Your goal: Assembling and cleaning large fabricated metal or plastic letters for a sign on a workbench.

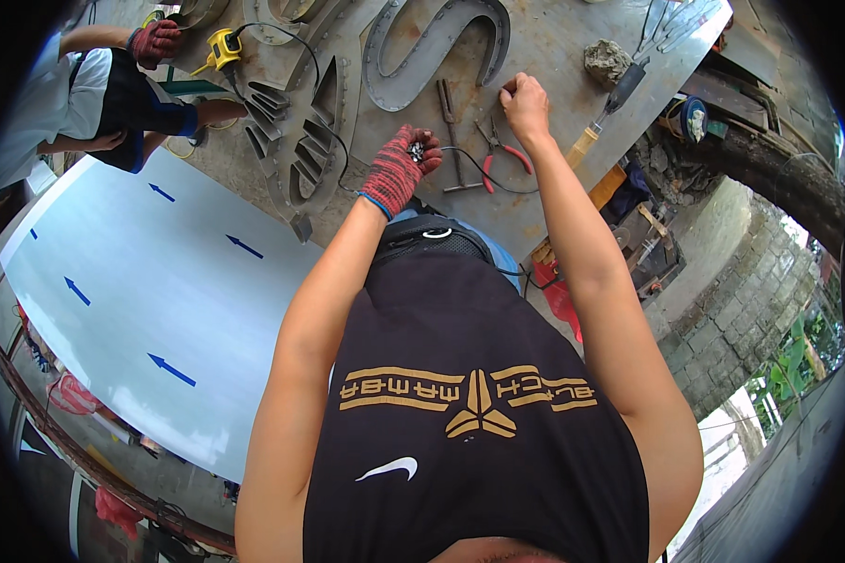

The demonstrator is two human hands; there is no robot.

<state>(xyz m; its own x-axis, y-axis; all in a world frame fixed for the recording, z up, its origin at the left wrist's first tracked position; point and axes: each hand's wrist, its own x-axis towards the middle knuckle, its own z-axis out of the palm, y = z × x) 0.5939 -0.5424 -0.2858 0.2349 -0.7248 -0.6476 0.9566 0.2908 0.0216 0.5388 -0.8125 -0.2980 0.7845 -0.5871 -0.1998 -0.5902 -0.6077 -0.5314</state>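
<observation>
My left hand (402, 171), in a red and black knit glove, is turned up with curled fingers around a small heap of shiny metal bits (416, 150). To its right, my bare right hand (526, 105) is closed in a pinch beside the end of an S-shaped sheet-metal letter (413, 80); whatever its fingertips hold is too small to make out. Red-handled pliers (507, 161) lie partly open on the metal worktable (554, 56) below that hand. A T-shaped metal tool (450, 131) lies between my hands.
Further metal letter pieces (312, 155) stand left of my glove. A dark cable (343, 141) crosses there. At right lie a wooden-handled tool (584, 145) and a stone lump (607, 62). Another person's gloved hand (154, 43) is near a yellow tool (223, 49). A pale sheet (160, 281) spreads left.
</observation>
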